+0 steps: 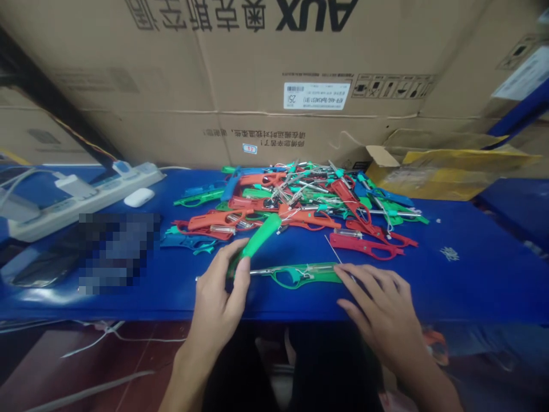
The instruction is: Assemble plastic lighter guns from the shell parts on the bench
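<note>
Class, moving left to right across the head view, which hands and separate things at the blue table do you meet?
White plug, rounded white case, left hand, open green casing, right hand, small pale pile.

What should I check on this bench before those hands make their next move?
1. Left hand grips the raised green piece: ok.
2. Right hand at the right end of the open green handle: ok.
3. Green handle lying on the blue table: ok.
4. Whole metal rod visible: not ok, left hand hides part.
5. Green piece clear of the pile: cannot tell, they overlap in view.
</note>
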Demonstrator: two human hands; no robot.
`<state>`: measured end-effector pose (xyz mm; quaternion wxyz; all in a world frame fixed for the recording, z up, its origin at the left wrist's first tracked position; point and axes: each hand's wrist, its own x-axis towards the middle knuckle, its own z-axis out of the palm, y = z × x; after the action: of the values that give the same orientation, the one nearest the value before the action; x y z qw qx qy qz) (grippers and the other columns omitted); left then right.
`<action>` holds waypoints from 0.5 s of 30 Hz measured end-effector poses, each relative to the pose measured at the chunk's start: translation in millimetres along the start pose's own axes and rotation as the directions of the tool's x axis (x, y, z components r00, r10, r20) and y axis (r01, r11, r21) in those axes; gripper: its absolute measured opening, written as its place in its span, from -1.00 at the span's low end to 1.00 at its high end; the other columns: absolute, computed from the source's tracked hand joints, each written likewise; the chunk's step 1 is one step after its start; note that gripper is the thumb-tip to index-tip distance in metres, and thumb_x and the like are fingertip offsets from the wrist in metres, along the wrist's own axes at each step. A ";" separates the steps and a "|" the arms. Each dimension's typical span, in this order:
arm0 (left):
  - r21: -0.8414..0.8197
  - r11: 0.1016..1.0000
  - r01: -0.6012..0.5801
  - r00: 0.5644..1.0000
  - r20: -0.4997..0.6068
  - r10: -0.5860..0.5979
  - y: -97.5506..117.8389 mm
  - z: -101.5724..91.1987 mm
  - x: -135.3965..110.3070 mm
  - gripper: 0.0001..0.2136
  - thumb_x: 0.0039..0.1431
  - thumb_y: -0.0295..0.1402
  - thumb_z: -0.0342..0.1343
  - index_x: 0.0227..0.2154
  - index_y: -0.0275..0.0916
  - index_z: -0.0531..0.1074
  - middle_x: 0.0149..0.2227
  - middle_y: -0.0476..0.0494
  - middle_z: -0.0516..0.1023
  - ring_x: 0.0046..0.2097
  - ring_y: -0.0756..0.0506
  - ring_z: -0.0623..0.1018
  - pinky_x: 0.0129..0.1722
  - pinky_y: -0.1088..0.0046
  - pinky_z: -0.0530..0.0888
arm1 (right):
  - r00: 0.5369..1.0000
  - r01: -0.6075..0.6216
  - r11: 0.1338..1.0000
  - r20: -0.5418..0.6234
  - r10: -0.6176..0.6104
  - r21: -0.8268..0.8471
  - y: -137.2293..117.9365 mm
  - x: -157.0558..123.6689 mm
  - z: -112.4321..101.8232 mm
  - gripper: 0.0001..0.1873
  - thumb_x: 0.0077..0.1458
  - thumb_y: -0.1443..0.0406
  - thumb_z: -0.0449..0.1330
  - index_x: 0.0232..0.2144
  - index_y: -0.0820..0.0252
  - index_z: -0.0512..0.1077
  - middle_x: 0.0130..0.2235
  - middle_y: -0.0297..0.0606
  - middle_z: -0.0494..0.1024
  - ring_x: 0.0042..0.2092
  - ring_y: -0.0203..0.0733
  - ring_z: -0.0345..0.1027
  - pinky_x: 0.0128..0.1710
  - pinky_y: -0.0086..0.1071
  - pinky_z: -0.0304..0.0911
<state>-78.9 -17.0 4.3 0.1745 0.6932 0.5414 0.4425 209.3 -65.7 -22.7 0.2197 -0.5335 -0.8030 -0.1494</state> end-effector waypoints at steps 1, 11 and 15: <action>0.009 1.000 -0.008 1.000 0.010 0.008 0.3 1.1 0.1 -0.70 0.46 -0.21 -0.05 0.14 -0.09 0.40 0.00 -0.11 0.63 -0.11 -0.12 0.62 -0.05 0.32 0.53 | 1.000 -0.007 1.000 0.003 0.007 0.001 -0.2 0.0 0.4 -0.54 0.42 0.12 0.01 0.29 -0.01 0.32 0.08 -0.19 0.63 0.03 0.12 0.40 0.04 0.02 0.08; 0.061 0.997 -0.050 0.994 0.102 0.044 1.9 6.1 0.1 -0.67 0.49 -0.21 -0.11 0.16 -0.16 0.38 0.06 -0.18 0.58 0.10 -0.19 0.56 0.17 0.20 0.43 | 1.000 -0.012 0.999 0.020 0.011 0.038 -9.0 4.2 0.7 -0.59 0.45 0.15 -0.01 0.22 0.10 0.36 0.14 -0.16 0.59 0.09 0.06 0.40 0.13 -0.01 0.08; 0.056 0.997 -0.052 0.992 0.115 0.046 2.1 6.9 -0.2 -0.67 0.50 -0.22 -0.12 0.16 -0.19 0.37 0.07 -0.21 0.56 0.11 -0.19 0.55 0.18 0.19 0.42 | 0.999 -0.028 1.000 0.019 0.028 0.004 -12.7 2.2 2.7 -0.61 0.46 0.19 -0.02 0.19 0.19 0.38 0.14 -0.14 0.58 0.11 0.04 0.40 0.28 0.11 -0.02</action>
<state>-72.1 -16.2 1.9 0.1736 0.7352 0.5263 0.3904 196.4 -67.5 -23.9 0.2153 -0.5457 -0.7977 -0.1394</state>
